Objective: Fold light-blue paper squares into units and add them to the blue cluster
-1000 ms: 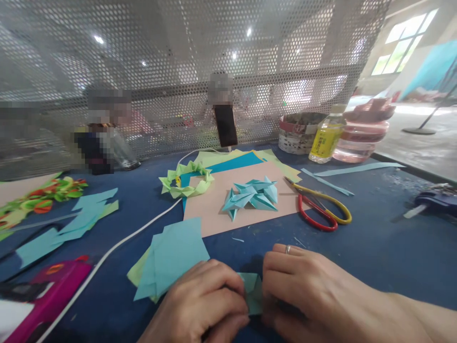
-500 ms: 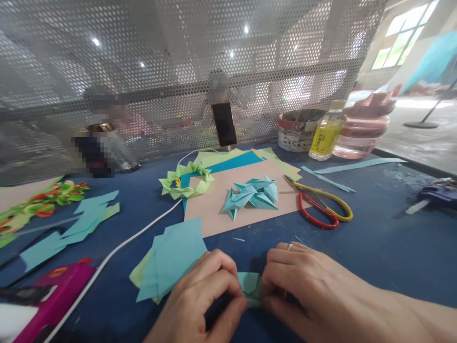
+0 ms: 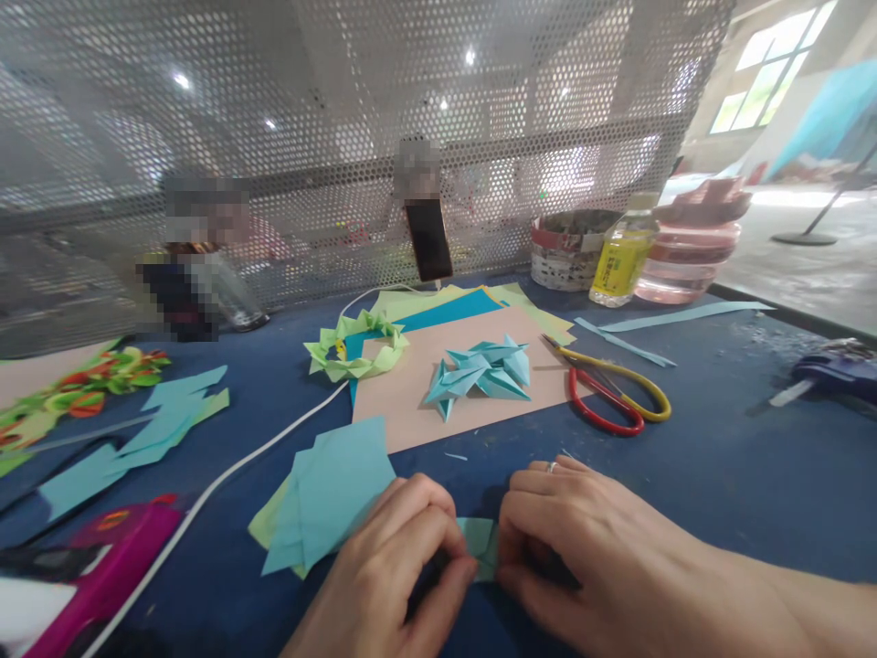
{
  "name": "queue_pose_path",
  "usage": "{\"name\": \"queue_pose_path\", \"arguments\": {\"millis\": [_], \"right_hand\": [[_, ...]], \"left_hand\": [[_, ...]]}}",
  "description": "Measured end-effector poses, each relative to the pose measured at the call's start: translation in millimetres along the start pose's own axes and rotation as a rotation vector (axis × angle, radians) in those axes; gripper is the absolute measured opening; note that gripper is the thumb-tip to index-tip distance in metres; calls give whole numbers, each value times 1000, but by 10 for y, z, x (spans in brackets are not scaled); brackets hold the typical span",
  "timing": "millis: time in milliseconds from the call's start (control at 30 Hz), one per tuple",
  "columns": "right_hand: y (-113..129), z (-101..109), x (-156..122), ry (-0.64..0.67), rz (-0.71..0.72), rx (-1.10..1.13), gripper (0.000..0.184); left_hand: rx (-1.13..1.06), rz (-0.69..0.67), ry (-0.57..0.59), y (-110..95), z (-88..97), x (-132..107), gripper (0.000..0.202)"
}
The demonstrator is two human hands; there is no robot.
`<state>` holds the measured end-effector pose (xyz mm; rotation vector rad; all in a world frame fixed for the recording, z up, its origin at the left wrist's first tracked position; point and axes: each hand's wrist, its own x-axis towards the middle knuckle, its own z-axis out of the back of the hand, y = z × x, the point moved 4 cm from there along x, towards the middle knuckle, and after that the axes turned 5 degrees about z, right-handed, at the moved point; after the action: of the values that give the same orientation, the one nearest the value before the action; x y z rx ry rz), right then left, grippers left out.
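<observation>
Between my two hands, low in the middle of the head view, lies a small folded piece of light blue paper (image 3: 482, 546). The fingers of my left hand (image 3: 403, 557) are bent and pinch its left end. My right hand (image 3: 575, 539), with a ring on one finger, closes on its right end. The fingers cover both ends of the paper, so only its middle strip shows. Left of my left hand rests a stack of blue paper squares (image 3: 343, 489). Beyond my hands several folded blue paper pieces (image 3: 480, 373) lie on a pink sheet (image 3: 404, 425).
Scissors (image 3: 613, 393) with red and yellow handles lie right of the pink sheet. A green folded paper ring (image 3: 360, 366) sits behind the stack. A white cable (image 3: 253, 457) crosses the left side. Bottles (image 3: 620, 260) and a round basket (image 3: 568, 256) stand at the back right.
The right hand's fingers have shifted very slightly left and the thumbs have moved a little on the paper. Both hands keep hold of it. The rest of the table looks the same.
</observation>
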<state>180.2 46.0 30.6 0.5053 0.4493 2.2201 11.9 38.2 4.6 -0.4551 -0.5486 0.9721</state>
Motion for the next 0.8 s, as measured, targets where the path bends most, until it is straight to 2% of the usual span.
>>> {"name": "queue_pose_path", "arguments": {"millis": [233,367,567,800], "right_hand": [[-36,26,38,61,-47,-6,22],[-46,-5,61,105,2,52,28],[-55,-15,91,146,41,116,23],[-51,-18,66,199,121,51,29]], "left_hand": [[-9,10,20,-23,4,22,18],[5,6,15,-32,14,23,16],[-13,33,27,-20,7,20,15],[11,9,35,18,19,23,16]]}}
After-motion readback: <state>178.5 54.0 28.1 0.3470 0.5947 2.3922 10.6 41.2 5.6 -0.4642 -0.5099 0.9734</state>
